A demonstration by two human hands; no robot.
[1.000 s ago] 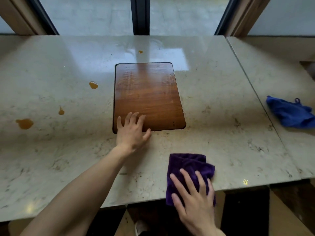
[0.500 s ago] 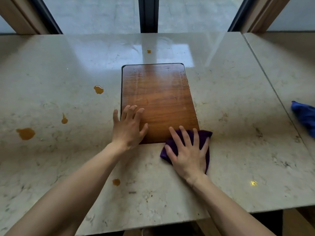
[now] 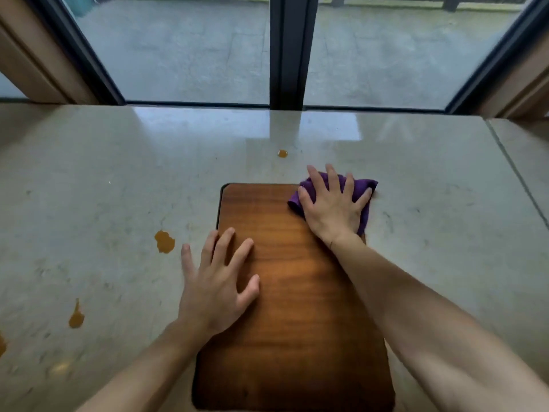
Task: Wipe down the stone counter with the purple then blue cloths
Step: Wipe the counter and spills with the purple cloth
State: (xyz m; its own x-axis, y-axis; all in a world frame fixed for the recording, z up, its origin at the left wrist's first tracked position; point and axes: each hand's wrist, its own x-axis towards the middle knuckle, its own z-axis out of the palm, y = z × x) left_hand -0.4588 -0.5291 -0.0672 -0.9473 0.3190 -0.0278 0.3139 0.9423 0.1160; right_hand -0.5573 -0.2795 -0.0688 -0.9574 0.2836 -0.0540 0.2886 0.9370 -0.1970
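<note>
Being pressed flat under the right hand point(image 3: 334, 203), whose fingers are being held spread and extended rather than curled around it, the purple cloth point(image 3: 361, 190) is lying at the far right corner of the wooden board point(image 3: 297, 307), partly on the wood and partly on the stone counter point(image 3: 430, 218). The left hand point(image 3: 217, 288) is being laid open and empty, palm down, across the board's left edge, its fingers splayed. Orange spills point(image 3: 164, 241) are being left on the counter to the left, and a small one point(image 3: 282, 153) just beyond the cloth.
</note>
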